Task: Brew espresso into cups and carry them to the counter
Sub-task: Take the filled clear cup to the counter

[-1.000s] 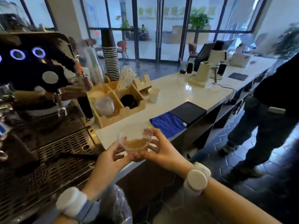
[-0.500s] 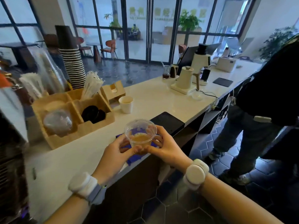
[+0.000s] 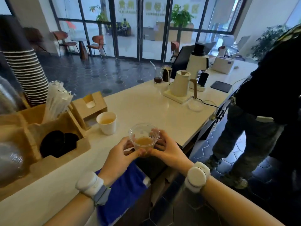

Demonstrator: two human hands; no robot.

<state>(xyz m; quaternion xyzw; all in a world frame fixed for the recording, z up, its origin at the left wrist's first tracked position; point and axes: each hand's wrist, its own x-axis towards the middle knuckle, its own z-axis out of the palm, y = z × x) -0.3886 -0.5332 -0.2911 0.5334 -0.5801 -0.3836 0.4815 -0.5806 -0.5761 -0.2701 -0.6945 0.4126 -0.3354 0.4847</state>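
Observation:
A clear plastic cup (image 3: 144, 137) with a little tan espresso in its bottom is held upright above the front edge of the white counter (image 3: 146, 101). My left hand (image 3: 119, 156) grips its left side and my right hand (image 3: 167, 150) grips its right side, thumbs meeting under the near wall. A white paper cup (image 3: 107, 122) with tan liquid stands on the counter just left of and beyond the plastic cup.
A wooden organiser (image 3: 53, 136) with lids, straws and stacked cups (image 3: 24, 66) fills the left. A blue cloth (image 3: 123, 185) and black mat lie under my wrists. A cream kettle (image 3: 180, 86), grinder and glass stand farther along. A person (image 3: 260, 111) stands at right.
My view has swung right, away from the espresso machine. Both hands have carried the plastic cup along the counter, past the blue cloth, to beside the white paper cup.

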